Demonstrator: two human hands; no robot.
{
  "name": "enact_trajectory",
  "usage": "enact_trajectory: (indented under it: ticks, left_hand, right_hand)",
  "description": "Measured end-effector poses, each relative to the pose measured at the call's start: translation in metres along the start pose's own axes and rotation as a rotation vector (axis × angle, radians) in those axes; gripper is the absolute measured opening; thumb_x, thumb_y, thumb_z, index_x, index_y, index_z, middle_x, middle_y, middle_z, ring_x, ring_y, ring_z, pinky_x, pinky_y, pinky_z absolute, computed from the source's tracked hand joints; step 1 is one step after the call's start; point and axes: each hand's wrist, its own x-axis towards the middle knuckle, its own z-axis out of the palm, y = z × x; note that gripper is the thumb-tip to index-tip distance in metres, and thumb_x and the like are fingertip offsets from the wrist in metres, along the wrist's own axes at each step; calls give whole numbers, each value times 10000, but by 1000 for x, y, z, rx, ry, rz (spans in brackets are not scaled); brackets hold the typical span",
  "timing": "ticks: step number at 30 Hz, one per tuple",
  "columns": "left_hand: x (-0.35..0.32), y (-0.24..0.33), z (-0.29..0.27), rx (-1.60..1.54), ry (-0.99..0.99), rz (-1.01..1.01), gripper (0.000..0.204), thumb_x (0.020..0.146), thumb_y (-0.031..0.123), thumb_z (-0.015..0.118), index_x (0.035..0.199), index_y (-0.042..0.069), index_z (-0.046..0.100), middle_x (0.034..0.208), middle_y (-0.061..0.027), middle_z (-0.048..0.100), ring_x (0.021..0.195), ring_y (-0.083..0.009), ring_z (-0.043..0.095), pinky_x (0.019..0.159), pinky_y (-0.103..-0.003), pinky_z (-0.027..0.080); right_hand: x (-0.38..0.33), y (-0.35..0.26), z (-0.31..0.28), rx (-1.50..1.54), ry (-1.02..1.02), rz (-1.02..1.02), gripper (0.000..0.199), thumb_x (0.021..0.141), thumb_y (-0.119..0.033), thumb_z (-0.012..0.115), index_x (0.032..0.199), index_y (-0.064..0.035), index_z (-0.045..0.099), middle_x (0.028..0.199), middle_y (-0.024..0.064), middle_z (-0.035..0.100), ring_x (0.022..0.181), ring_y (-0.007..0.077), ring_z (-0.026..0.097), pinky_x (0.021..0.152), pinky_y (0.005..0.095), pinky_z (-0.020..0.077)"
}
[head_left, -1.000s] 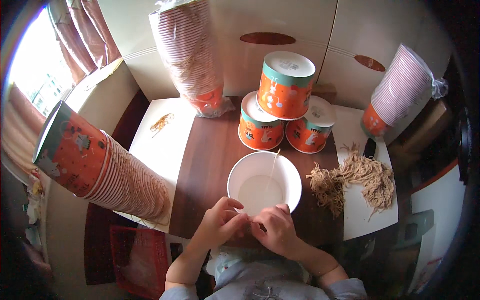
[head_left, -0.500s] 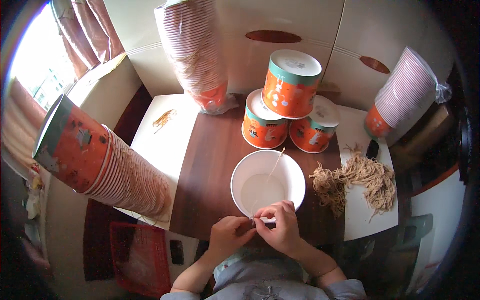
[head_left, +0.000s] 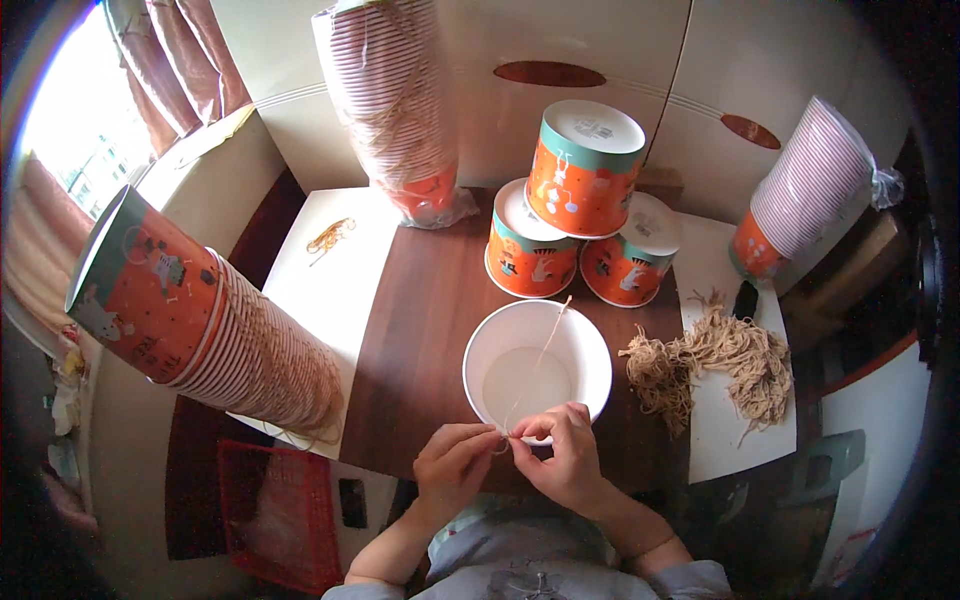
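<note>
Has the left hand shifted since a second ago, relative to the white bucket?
Yes. The left hand has slid down off the white bucket rim toward the person, and now meets the right hand at the near rim, pinching the string.

Since a second ago both hands sit lower and closer together, the left hand point(head_left: 455, 465) and right hand point(head_left: 565, 455) now pinching the pale string point(head_left: 540, 355) at the near rim of the white bucket point(head_left: 590, 350).

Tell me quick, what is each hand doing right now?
Left hand: fingers pinched on the thin string at the near rim of the white paper bucket.
Right hand: fingers pinched on the same string, touching the bucket's rim.
</note>
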Motion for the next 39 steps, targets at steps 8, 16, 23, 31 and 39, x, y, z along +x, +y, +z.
enact_trajectory:
  ticks: [8,16,23,31,39]
  left_hand:
    - [4,4,5,6,-53,-80,281,659,-50,592,915,60,629,814,-70,582,729,-209,566,618,-272,464]
    - [6,8,0,-222,-111,-132,272,679,-60,552,932,22,610,834,-106,591,734,-194,577,617,-256,467]
    - [2,4,4,-185,-121,-271,172,714,13,622,884,29,610,778,-91,600,651,-157,587,571,-241,463]
    - [3,3,2,-130,-152,-285,199,730,17,622,925,29,583,778,-83,605,681,-141,602,573,-233,473]
    - [1,1,0,-308,-118,-322,445,698,-9,649,1093,29,446,829,-78,607,714,-122,598,601,-237,487]
  right_hand:
    - [1,0,1,-6,23,-10,251,648,-19,652,764,-95,443,737,-1,592,661,175,512,683,318,348]
    - [2,-1,-1,1,34,-11,257,644,-12,655,766,-94,444,738,2,594,658,170,515,683,319,348]
    - [2,-1,0,7,32,-23,264,641,-11,660,769,-96,445,734,-3,594,654,164,523,680,315,350]
    - [0,1,0,-1,31,-21,265,640,-18,661,778,-98,449,734,-10,595,648,162,519,678,317,348]
    - [-2,3,-1,-16,22,-29,271,640,-19,658,789,-101,448,737,-12,595,658,167,516,689,323,346]
